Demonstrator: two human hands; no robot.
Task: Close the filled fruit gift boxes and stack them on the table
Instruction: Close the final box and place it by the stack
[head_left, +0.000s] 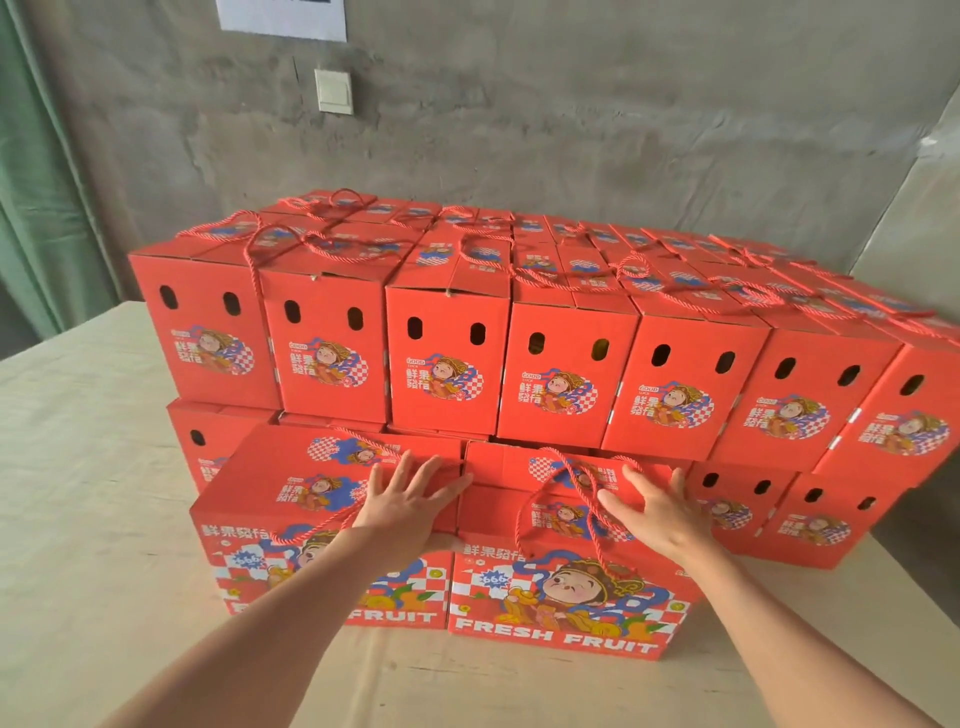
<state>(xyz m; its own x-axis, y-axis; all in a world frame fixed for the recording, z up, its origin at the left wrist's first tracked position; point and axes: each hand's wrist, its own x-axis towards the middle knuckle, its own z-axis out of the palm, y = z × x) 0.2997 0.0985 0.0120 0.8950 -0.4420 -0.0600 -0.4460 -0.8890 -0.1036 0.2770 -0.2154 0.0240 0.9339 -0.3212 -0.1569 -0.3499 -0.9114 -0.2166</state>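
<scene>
Two closed red fruit gift boxes stand side by side at the front of the table, each printed with a cartoon figure and "FRESH FRUIT". My left hand (410, 499) lies flat with spread fingers on the top of the left box (291, 499), near its right edge. My right hand (657, 512) rests flat on the lid of the right box (566, 597), beside its red rope handle (582, 499). Behind them rises a two-layer stack of several identical red boxes (519, 358).
The table (93, 467) has a pale cloth cover, with bare surface to the left and in front. A grey concrete wall with a white switch (333, 91) stands behind the stack. A green curtain (36, 208) hangs at the left.
</scene>
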